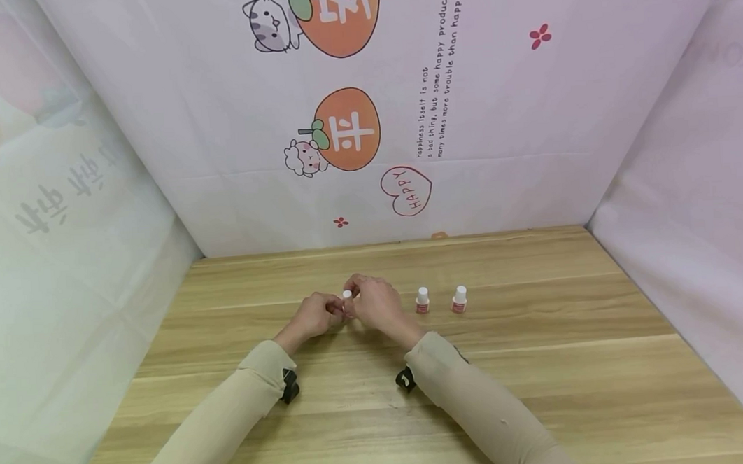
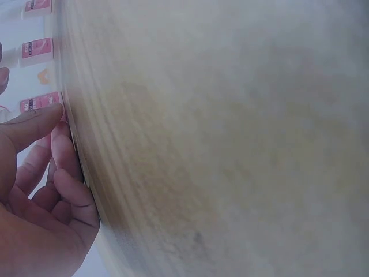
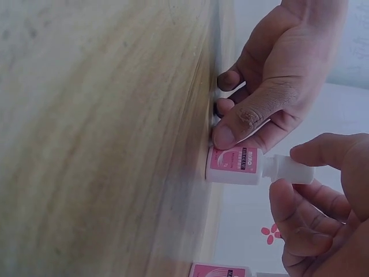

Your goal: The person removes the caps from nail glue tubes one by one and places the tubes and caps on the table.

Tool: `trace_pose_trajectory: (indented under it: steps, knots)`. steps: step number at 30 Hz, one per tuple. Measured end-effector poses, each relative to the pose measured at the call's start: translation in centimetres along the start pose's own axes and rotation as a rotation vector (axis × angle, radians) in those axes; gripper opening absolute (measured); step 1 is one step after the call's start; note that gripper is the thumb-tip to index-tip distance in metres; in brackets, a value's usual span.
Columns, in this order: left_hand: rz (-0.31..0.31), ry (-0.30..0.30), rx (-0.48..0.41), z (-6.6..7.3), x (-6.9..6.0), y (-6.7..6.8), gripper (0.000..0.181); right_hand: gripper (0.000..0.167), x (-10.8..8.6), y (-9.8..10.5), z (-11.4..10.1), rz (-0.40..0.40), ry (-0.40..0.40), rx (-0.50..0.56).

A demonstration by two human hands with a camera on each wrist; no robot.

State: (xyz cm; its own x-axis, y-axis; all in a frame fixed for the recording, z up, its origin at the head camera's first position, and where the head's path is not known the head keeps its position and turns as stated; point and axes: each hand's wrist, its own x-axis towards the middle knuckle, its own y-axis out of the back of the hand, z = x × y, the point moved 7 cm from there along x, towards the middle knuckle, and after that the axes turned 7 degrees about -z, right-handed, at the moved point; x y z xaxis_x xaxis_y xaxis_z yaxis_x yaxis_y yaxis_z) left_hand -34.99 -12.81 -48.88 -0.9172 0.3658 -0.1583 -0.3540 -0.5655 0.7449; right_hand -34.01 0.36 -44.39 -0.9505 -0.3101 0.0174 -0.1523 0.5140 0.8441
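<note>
A small bottle with a pink label (image 2: 36,104) (image 3: 233,161) stands on the wooden table. My left hand (image 1: 315,314) (image 2: 46,190) (image 3: 274,86) holds its body low down, thumb across the label. My right hand (image 1: 376,303) (image 3: 328,213) pinches the white cap (image 1: 347,294) (image 3: 295,170) between thumb and fingers. A short stretch of neck shows between cap and body in the right wrist view. In the head view the hands hide most of the bottle's body.
Two similar capped bottles stand upright in a row to the right, the nearer one (image 1: 422,302) (image 2: 37,51) and the farther one (image 1: 460,300) (image 2: 38,7). A printed white cloth (image 1: 499,148) rises behind the table (image 1: 543,377), with more white cloth at both sides.
</note>
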Motion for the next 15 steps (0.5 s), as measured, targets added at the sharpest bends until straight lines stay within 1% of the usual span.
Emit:
trace_pose_trajectory:
  steps: [6,10,15]
  knots:
    - [-0.002,-0.001,0.013,-0.01,-0.05,0.02,0.021,0.017,-0.01,-0.03,0.17,0.003,-0.008,0.006]
    - [0.002,-0.003,0.014,0.01,-0.07,0.11,0.022,0.015,0.01,0.03,0.07,0.012,0.005,-0.006]
    - [0.0,0.0,0.015,0.0,-0.02,0.1,0.022,0.018,0.04,0.08,0.03,0.013,0.002,-0.007]
